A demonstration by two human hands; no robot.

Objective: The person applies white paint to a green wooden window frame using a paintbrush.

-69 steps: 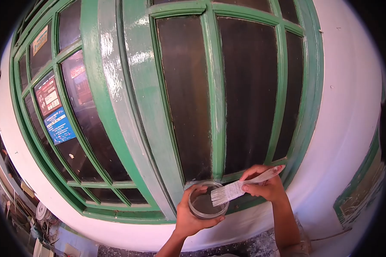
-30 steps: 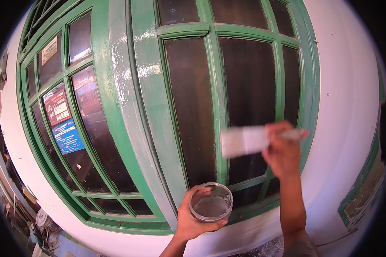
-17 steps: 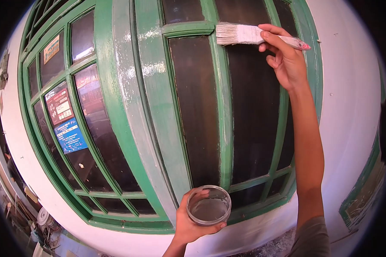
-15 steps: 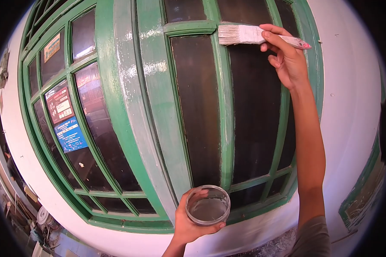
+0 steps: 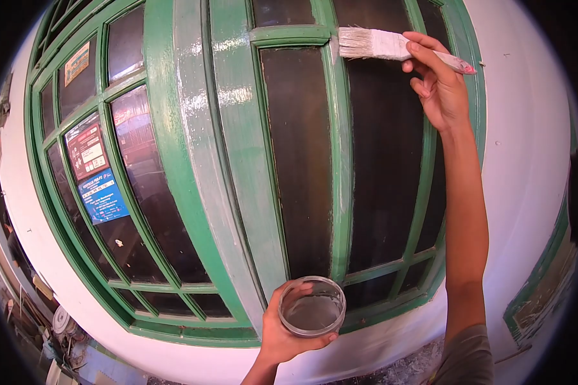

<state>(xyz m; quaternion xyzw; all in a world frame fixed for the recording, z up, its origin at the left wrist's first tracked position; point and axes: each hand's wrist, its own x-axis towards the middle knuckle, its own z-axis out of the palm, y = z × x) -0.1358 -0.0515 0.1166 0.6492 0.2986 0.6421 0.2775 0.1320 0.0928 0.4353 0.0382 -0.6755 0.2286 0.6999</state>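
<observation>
At the top right, my right hand (image 5: 438, 80) grips the handle of a wide paintbrush (image 5: 386, 45) between thumb and fingers. The brush lies nearly level, its whitish bristles pointing left against the upper part of a green window bar (image 5: 341, 128). Down at the bottom centre, my left hand (image 5: 288, 330) is wrapped round a clear round jar (image 5: 311, 308), whose open top faces me with grey paint inside. Wet, shiny grey-green paint covers the wide post (image 5: 234, 122) left of the dark panes.
Another green window frame (image 5: 106, 96) stands on the left, with a blue sticker (image 5: 103, 197) on its glass. White wall (image 5: 517, 141) runs along the right. Assorted items, including a round coiled one (image 5: 61, 321), lie at the lower left.
My right hand and the brush have shifted slightly right and up in view. The window has also shifted a little in view, while my left hand and the jar are nearly unchanged.
</observation>
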